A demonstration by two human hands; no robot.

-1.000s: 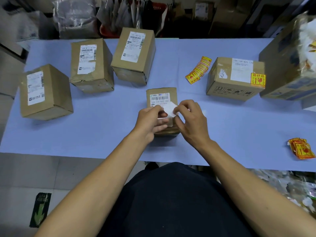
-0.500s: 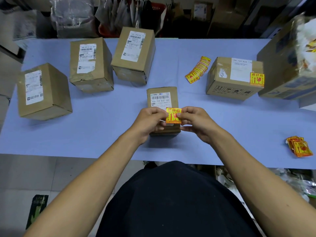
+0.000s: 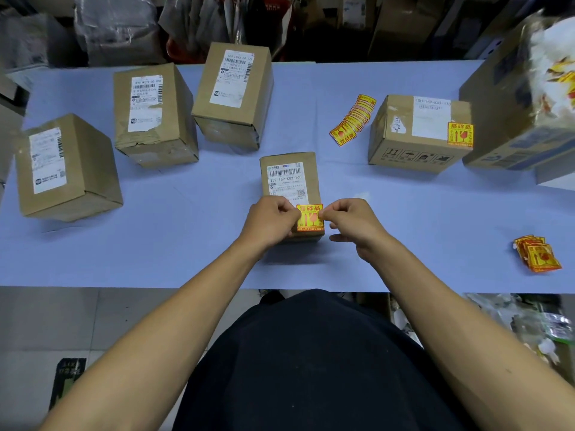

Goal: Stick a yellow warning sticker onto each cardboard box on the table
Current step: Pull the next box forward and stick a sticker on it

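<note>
You have the yellow warning sticker stretched between your two hands, low over the near end of the small box at the middle of the counter, just below that box's white shipping label. Your left hand pinches the sticker's left edge and your right hand pinches its right edge, the other fingers curled in; whether the sticker already touches the cardboard cannot be told. This looks like the placing step for this box: the next move calls for lowering the sticker flat onto bare cardboard, clear of the barcode, then letting go and pressing it down from one side to the other so no crease forms. Further out, the box on the right already carries a sticker, while the three boxes on the left show only white labels, so they seem yet to be done. A fanned row of spare stickers lies beyond, and another pile of stickers sits near the counter's right front edge.
</note>
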